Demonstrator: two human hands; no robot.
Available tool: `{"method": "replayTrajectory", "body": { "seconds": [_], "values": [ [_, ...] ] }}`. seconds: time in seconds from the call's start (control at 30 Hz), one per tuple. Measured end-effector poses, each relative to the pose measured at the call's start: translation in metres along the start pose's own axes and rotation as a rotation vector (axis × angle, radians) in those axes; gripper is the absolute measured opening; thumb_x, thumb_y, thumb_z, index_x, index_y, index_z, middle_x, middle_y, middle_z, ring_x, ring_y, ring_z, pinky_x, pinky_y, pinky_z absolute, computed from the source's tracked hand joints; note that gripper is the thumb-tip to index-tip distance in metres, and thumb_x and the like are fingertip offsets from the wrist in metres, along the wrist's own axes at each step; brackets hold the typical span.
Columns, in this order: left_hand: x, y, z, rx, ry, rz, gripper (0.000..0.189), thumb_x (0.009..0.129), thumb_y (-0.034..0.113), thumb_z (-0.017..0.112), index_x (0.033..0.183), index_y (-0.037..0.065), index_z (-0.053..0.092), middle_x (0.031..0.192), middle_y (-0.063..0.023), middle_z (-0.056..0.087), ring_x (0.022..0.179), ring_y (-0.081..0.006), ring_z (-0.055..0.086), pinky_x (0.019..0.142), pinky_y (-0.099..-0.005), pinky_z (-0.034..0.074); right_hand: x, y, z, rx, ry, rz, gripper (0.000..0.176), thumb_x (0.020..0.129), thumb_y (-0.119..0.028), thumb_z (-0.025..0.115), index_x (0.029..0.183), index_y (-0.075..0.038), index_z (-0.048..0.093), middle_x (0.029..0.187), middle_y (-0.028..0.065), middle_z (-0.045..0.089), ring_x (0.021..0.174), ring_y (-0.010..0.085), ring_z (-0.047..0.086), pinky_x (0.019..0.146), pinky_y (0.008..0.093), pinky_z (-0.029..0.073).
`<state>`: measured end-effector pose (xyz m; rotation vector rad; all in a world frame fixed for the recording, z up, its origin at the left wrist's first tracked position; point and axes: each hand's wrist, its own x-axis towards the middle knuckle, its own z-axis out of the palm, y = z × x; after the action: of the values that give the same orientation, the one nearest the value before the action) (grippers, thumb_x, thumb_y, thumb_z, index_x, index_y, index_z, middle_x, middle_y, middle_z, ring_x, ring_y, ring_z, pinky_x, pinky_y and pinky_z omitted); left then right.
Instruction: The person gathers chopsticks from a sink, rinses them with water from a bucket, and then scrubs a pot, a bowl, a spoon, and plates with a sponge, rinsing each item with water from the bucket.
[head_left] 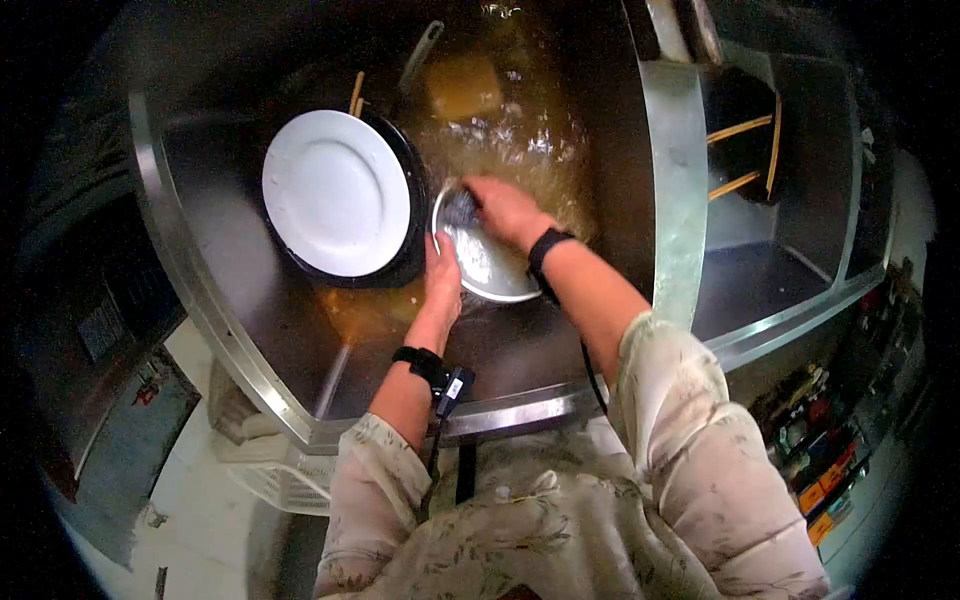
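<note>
The left hand (443,272) clamps its grip on the rim of the bowl (487,262), inside the sink (679,200) beside the white plate (337,193), likely to steady it; the right hand (506,211) closes its grip around a scouring pad (460,208) against the inner wall

A white plate (335,195) is borne on a dark round vessel (417,245) in the sink (530,413). Just right of the plate, a shiny metal bowl (492,268) is gripped at its rim by the left hand (443,270), while a grey scrubber (459,208) is pressed inside it by the right hand (508,212). Beyond the plate and to its right, a yellowish block (465,85) is seen; well to the plate's right, wooden sticks (740,130) are held in a second basin (755,280).
</note>
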<state>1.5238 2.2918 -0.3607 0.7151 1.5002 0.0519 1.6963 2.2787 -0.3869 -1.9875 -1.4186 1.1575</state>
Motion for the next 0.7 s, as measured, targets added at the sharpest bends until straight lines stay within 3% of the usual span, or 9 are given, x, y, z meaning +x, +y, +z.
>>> {"method": "replayTrajectory", "body": {
  "seconds": [0.07, 0.13, 0.23, 0.4, 0.47, 0.53, 0.6, 0.67, 0.7],
  "values": [
    [0.001, -0.003, 0.004, -0.017, 0.065, 0.062, 0.070, 0.101, 0.048, 0.037, 0.150, 0.001, 0.019, 0.150, -0.0221, 0.031, 0.135, -0.0315, 0.036, 0.110, -0.0382, 0.030, 0.003, 0.017, -0.002, -0.065, 0.024, 0.056, 0.038, 0.088, -0.005, 0.047, 0.126, -0.009, 0.052, 0.112, 0.0208, 0.064, 0.108, 0.0389, 0.060, 0.090, 0.0439, 0.050],
    [-0.002, 0.003, 0.008, -0.026, 0.089, 0.092, 0.067, 0.102, 0.046, 0.038, 0.149, 0.000, 0.022, 0.147, -0.0221, 0.035, 0.133, -0.0310, 0.039, 0.109, -0.0378, 0.031, -0.008, 0.003, -0.028, -0.292, -0.183, 0.394, 0.045, 0.081, -0.009, 0.061, 0.124, -0.004, 0.050, 0.118, 0.0229, 0.060, 0.109, 0.0383, 0.059, 0.091, 0.0462, 0.049],
    [0.011, -0.006, 0.007, -0.037, 0.098, 0.194, 0.067, 0.101, 0.045, 0.042, 0.147, -0.001, 0.027, 0.144, -0.0200, 0.041, 0.129, -0.0285, 0.044, 0.107, -0.0370, 0.033, -0.038, 0.006, -0.019, -0.358, -0.151, 0.583, 0.049, 0.079, -0.014, 0.066, 0.123, -0.001, 0.050, 0.114, 0.0253, 0.061, 0.108, 0.0389, 0.060, 0.088, 0.0465, 0.050],
    [0.000, 0.001, 0.016, -0.154, 0.114, 0.043, 0.070, 0.098, 0.049, 0.045, 0.145, -0.001, 0.029, 0.140, -0.0166, 0.044, 0.125, -0.0275, 0.046, 0.104, -0.0379, 0.036, -0.047, -0.017, -0.005, -0.146, -0.210, 0.531, 0.054, 0.073, -0.020, 0.075, 0.117, 0.001, 0.053, 0.114, 0.0255, 0.060, 0.105, 0.0411, 0.059, 0.089, 0.0455, 0.049],
    [-0.001, -0.002, 0.014, -0.216, 0.106, 0.012, 0.071, 0.098, 0.051, 0.046, 0.143, 0.000, 0.030, 0.137, -0.0154, 0.046, 0.122, -0.0270, 0.047, 0.103, -0.0384, 0.037, -0.042, -0.030, 0.009, -0.007, -0.056, 0.120, 0.054, 0.070, -0.020, 0.076, 0.116, -0.001, 0.056, 0.115, 0.0213, 0.061, 0.105, 0.0409, 0.059, 0.089, 0.0439, 0.049],
    [0.003, -0.008, 0.012, -0.301, -0.049, 0.128, 0.070, 0.097, 0.052, 0.047, 0.141, 0.000, 0.030, 0.134, -0.0152, 0.045, 0.118, -0.0262, 0.048, 0.098, -0.0391, 0.040, -0.041, -0.027, 0.008, 0.037, -0.101, 0.040, 0.051, 0.070, -0.018, 0.076, 0.116, -0.004, 0.059, 0.114, 0.0192, 0.062, 0.105, 0.0392, 0.059, 0.089, 0.0432, 0.049],
    [0.006, -0.004, 0.009, -0.395, -0.072, 0.079, 0.071, 0.097, 0.052, 0.048, 0.141, -0.001, 0.028, 0.136, -0.0157, 0.043, 0.119, -0.0257, 0.047, 0.097, -0.0386, 0.041, -0.046, -0.025, 0.002, 0.081, -0.139, -0.040, 0.049, 0.069, -0.016, 0.075, 0.115, -0.007, 0.061, 0.113, 0.0171, 0.063, 0.105, 0.0374, 0.060, 0.089, 0.0426, 0.049],
    [0.004, -0.002, 0.006, -0.325, -0.071, 0.090, 0.072, 0.097, 0.051, 0.047, 0.143, -0.001, 0.026, 0.138, -0.0168, 0.041, 0.121, -0.0254, 0.046, 0.100, -0.0384, 0.040, -0.061, -0.017, -0.015, -0.104, -0.527, 0.103, 0.046, 0.068, -0.012, 0.075, 0.113, -0.012, 0.066, 0.109, 0.0155, 0.066, 0.104, 0.0336, 0.062, 0.086, 0.0419, 0.050],
    [0.003, -0.002, 0.010, -0.270, 0.002, 0.081, 0.076, 0.097, 0.053, 0.047, 0.144, -0.001, 0.025, 0.139, -0.0178, 0.042, 0.124, -0.0265, 0.045, 0.102, -0.0392, 0.039, -0.067, -0.014, -0.024, -0.219, -0.587, 0.130, 0.039, 0.068, -0.010, 0.073, 0.106, -0.015, 0.069, 0.103, 0.0129, 0.069, 0.099, 0.0310, 0.065, 0.082, 0.0414, 0.052]
  ]
}}
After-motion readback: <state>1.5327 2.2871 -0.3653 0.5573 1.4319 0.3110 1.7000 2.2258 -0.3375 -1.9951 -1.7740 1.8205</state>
